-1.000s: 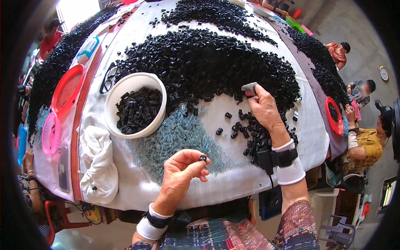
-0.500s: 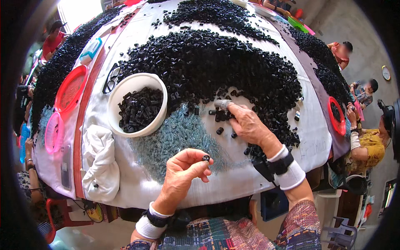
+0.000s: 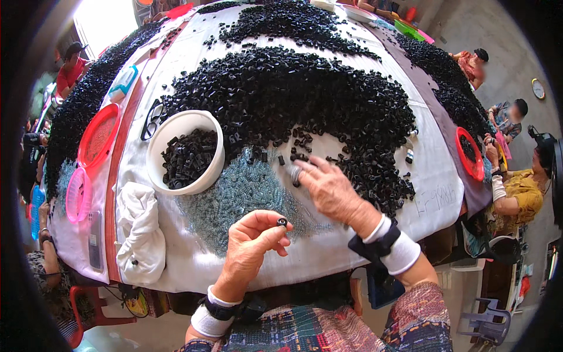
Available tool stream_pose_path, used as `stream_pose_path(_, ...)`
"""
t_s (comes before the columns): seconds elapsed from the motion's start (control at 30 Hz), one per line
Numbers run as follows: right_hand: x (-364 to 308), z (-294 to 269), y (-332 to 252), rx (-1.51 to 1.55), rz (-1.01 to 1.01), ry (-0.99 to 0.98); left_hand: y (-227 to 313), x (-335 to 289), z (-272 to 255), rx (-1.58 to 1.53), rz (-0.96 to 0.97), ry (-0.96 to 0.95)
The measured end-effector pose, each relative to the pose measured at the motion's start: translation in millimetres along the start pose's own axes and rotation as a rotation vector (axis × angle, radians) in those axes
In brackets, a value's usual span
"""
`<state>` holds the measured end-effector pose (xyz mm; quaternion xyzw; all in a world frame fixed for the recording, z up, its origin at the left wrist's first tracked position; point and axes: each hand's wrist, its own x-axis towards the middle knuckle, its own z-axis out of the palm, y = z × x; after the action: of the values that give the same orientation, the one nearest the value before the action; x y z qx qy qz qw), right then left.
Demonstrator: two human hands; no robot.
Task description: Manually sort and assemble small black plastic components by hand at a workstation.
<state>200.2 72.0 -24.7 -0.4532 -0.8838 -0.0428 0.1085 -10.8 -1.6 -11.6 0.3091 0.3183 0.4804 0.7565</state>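
Between the thumb and index finger of my left hand [image 3: 247, 243] is a small black cylindrical cap [image 3: 282, 222], its round opening facing up. My right hand [image 3: 335, 192] hovers low over the white cloth with fingers stretched and apart, blurred at the tips. A greyish wrap [image 3: 294, 172] covers one of its fingertips. Loose black caps lie around those fingers, including a cap [image 3: 281, 159] at the pile's edge. Left of my right hand spreads a heap of tiny bluish, shiny pieces [image 3: 237, 196]. Beyond it is a large heap of black caps [image 3: 281, 88].
A white bowl [image 3: 220, 154] of black caps stands at the left, by eyeglasses [image 3: 152, 119] and a crumpled white cloth [image 3: 139, 229]. Further left are a red tray [image 3: 82, 141], a pink basket [image 3: 69, 196] and a phone [image 3: 94, 240]. Other people sit around the table.
My right hand has moved left and toward me, away from the caps it was touching; some caps there now lie spread differently. My left hand keeps its pinch. The whole view has shifted slightly.
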Motion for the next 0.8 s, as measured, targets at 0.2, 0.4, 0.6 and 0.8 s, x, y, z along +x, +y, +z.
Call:
stream_pose_path(0.2, -33, -13, -6, 0.007, -0.023, 0.003, 0, -1, -5, -0.008, -0.010, 0.006)
stream_pose_path(0.4, -34, -32, 29, 0.226, 0.203, 0.288, -1, 2, -7, -0.008, -0.022, -0.008)
stream_pose_path(0.6, 2, -18, 58, 0.162, 0.230, 0.263, -2, 5, -7, -0.028, -0.044, -0.001)
stream_pose_path(0.8, 12, 0, 59, -0.121, 0.147, 0.107, 4, 4, 0, 0.023, -0.049, 0.060)
